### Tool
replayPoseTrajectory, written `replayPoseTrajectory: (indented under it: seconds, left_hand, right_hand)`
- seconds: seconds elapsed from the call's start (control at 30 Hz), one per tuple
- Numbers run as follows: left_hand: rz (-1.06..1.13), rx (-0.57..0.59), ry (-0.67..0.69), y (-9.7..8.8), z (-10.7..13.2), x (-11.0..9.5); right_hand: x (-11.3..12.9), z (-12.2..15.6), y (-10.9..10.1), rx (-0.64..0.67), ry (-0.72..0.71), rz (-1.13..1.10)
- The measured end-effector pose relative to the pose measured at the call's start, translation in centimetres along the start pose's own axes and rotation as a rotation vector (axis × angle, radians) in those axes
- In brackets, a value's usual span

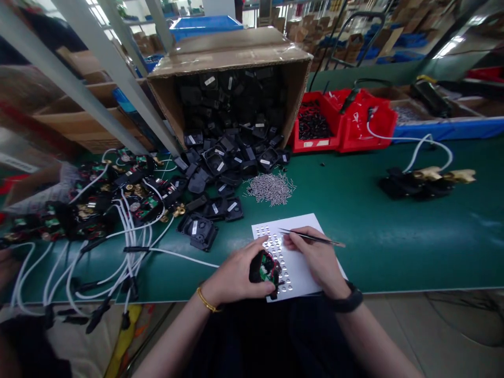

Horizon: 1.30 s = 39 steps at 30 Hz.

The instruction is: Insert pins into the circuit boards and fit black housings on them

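My left hand [236, 273] is closed around a small black housing with a green circuit board [265, 268] inside it, held at the near edge of the green bench. My right hand [315, 258] pinches thin black tweezers [311, 237], whose tip points left over a white sheet [299, 268] dotted with rows of small round stickers. The sheet lies flat under both hands. A gold bracelet is on my left wrist and a black watch on my right.
A cardboard box [232, 58] lies tipped over, spilling black plastic housings [228, 157]. A pile of small metal pins [271, 187] lies beyond the sheet. Assembled boards with white cables [118, 210] crowd the left. Red bins [342, 123] stand at the back right.
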<state>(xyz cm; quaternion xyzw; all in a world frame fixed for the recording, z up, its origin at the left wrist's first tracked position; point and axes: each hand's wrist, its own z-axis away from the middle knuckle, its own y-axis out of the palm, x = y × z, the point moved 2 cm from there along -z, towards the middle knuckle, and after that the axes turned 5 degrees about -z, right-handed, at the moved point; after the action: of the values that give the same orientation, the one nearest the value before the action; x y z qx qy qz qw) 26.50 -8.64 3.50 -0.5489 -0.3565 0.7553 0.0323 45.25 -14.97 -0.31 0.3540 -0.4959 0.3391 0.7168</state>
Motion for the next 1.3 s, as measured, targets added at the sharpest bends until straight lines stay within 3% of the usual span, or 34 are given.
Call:
replayPoseTrajectory:
  seconds: [0.2,0.6,0.77,0.87,1.1,1.3]
  left_hand:
    - [0.039,-0.031,-0.094,0.6,0.9,0.2]
    - [0.071,-0.074,-0.079,0.9,0.9,0.4]
    - [0.175,-0.258,0.013,0.8,0.9,0.9]
    - [0.185,-0.356,-0.004,0.4,1.0,0.9]
    - [0.184,-0.158,-0.127,-0.5,0.5,0.3]
    - [0.266,-0.163,-0.109,-0.5,0.8,0.6]
  right_hand:
    - [-0.8,0.1,0.5,-0.147,-0.084,0.163]
    - [-0.2,-0.1,0.1,0.011,-0.130,0.283]
    - [-0.3,0.0,0.1,0.012,-0.128,0.269]
    - [-0.5,0.0,0.2,-0.018,-0.146,0.272]
    - [-0.6,-0.1,0.3,-0.038,-0.170,0.283]
    - [-0.6,-0.3,0.1,0.004,-0.146,0.302]
